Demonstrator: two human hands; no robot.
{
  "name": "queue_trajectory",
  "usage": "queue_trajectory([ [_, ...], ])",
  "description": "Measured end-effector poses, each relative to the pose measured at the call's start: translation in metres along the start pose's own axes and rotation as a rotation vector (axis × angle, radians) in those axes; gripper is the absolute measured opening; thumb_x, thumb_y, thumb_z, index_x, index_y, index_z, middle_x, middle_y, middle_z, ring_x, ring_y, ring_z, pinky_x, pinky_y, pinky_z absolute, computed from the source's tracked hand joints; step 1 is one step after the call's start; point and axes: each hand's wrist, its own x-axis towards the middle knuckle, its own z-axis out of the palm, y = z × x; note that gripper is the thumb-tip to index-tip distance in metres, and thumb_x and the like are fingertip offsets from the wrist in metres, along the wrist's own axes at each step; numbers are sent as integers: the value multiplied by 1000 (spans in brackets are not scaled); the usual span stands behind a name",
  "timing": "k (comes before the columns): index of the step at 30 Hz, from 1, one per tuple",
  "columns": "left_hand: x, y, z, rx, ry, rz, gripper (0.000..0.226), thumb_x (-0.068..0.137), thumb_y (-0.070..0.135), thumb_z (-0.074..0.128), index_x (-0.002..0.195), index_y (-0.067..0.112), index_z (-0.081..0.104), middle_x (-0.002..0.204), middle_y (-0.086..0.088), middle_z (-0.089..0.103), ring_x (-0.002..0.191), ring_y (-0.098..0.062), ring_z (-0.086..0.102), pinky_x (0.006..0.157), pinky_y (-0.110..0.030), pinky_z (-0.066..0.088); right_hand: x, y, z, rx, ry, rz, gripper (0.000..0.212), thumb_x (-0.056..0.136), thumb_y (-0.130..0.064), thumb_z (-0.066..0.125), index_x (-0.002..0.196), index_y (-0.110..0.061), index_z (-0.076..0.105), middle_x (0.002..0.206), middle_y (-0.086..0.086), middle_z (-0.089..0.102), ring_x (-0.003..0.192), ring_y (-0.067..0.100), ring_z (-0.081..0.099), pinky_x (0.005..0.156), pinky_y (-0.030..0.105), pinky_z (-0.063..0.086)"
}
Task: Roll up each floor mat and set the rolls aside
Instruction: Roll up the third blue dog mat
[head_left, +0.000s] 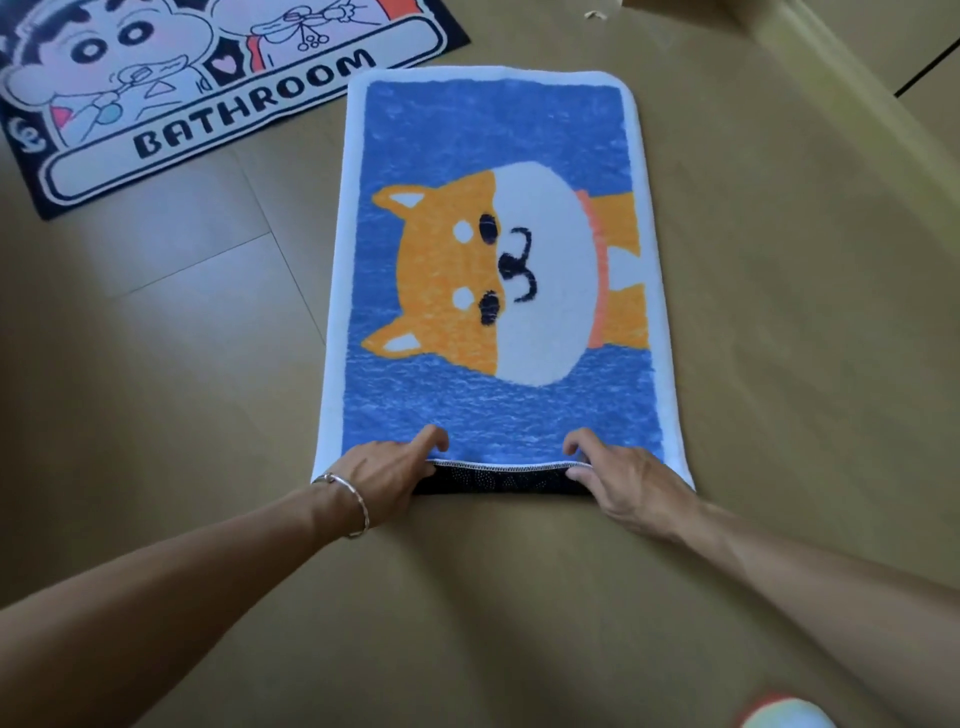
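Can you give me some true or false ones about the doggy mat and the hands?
1. The left hand and the right hand both hold the near edge of the dog mat. True.
2. The dog mat is rolled all the way up. False: only its near edge is turned over, showing the dark underside; the rest lies flat.
3. The BATHROOM mat lies flat on the floor. True.
4. The bracelet is on the right wrist. False: it is on the left wrist.
5. The dog on the mat is green. False: it is orange and white, on blue.
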Motion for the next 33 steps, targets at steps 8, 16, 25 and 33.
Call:
queue_trajectory([
  [8, -2, -16, -1, 415, 188, 353, 41, 84, 13, 48, 119, 31, 35, 88, -1, 56, 70, -18, 61, 44, -26, 38, 6, 9, 7, -285, 169, -246, 7, 91, -20, 54, 98, -19, 55, 81, -1, 52, 47, 19, 48, 40, 24, 31],
  [16, -9, -11, 7, 672, 494, 478, 34, 91, 9, 33, 88, 12, 66, 78, -5, 56, 65, -23, 50, 56, -33, 38, 0, 12, 6, -648, 253, -396, 35, 64, -33, 82, 92, -16, 68, 82, 2, 58, 66, 22, 53, 57, 31, 41],
  [25, -16, 8, 2, 446, 193, 184, 28, 69, 5, 64, 97, 8, 63, 82, -8, 57, 67, -27, 57, 46, -30, 36, -4, 11, 19, -203, 301, -136, 24, 78, -12, 74, 101, -17, 70, 79, 1, 64, 60, 29, 60, 48, 38, 52],
  [33, 7, -4, -11, 87, -7, -119, 20, 99, 31, 40, 117, 25, 40, 97, -3, 66, 87, -29, 61, 65, -31, 37, 6, 12, -16, 137, -42, 124, 13, 96, -30, 51, 107, -25, 57, 99, -8, 66, 95, 17, 59, 75, 25, 37],
])
